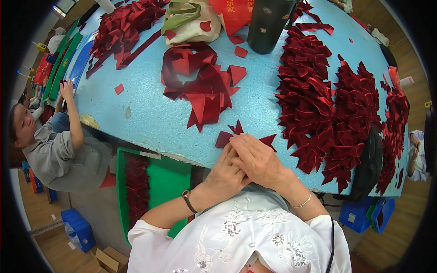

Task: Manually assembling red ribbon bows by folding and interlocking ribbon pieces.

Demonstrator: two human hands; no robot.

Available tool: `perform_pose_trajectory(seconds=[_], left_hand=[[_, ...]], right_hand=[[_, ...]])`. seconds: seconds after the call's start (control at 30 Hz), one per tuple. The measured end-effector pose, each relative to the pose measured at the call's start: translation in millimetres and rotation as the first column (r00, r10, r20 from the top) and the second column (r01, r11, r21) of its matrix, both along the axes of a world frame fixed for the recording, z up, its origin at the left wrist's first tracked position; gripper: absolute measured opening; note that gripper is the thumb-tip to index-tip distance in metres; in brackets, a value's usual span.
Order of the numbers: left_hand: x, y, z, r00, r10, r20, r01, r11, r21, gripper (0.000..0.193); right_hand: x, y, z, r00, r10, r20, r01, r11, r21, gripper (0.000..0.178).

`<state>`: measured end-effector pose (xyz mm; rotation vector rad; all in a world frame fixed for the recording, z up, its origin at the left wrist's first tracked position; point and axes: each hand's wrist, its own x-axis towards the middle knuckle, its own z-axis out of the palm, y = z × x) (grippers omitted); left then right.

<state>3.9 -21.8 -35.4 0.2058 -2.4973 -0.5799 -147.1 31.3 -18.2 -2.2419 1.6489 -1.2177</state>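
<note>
Working both hands together at a dark red ribbon piece, lower centre of frame

Grip: left hand [225, 173] and right hand [261, 164] meet just below the middle of the picture, at the near edge of the blue table [136, 100]. Fingers bunched close, almost no gap showing, right hand partly over left. Fingertips touch the ribbon piece [222, 139]; its pointed ends stick out left, above and right of them. Actual pinch point is hidden under the fingers, so can't tell how tightly either hand clamps it or which one carries it.

Around it: loose ribbon heap [205, 111] just above the hands. Long rows of finished-looking bows [305, 100] fill the right side. Another ribbon pile [125, 27] upper left. Green bin [173, 182] lower left, with a strip of red bows [136, 191] inside. Black bag [369, 166] against the table edge at right. Co-worker in grey [54, 157] at far left, one arm raised.

Writing: red bag [232, 18] at top centre has yellow printed characters, legible but not copied here. Cream tote [193, 29] with green handles stands beside it. Dark tumbler [268, 27] carries small light emblems, too small to make out. White label [150, 155] on the bin rim: marks unreadable at this size.
</note>
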Motion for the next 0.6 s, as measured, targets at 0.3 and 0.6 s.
perform_pose_trajectory(seconds=[0.3, 0.6], left_hand=[[0.0, -3.6, 2.7, 1.000, -0.003, -0.002, 0.003, 0.994, 0.114, 0.048], [-1.1, -8.6, 14.1, 1.000, 0.022, 0.021, -0.024, 0.994, 0.103, 0.041]], right_hand=[[-4.5, -0.5, 1.0, 0.994, -0.049, -0.098, 0.065, 0.983, 0.171, 0.055], [-26.5, 0.2, 2.0, 0.946, -0.322, 0.030, 0.318, 0.943, 0.096, 0.023]])
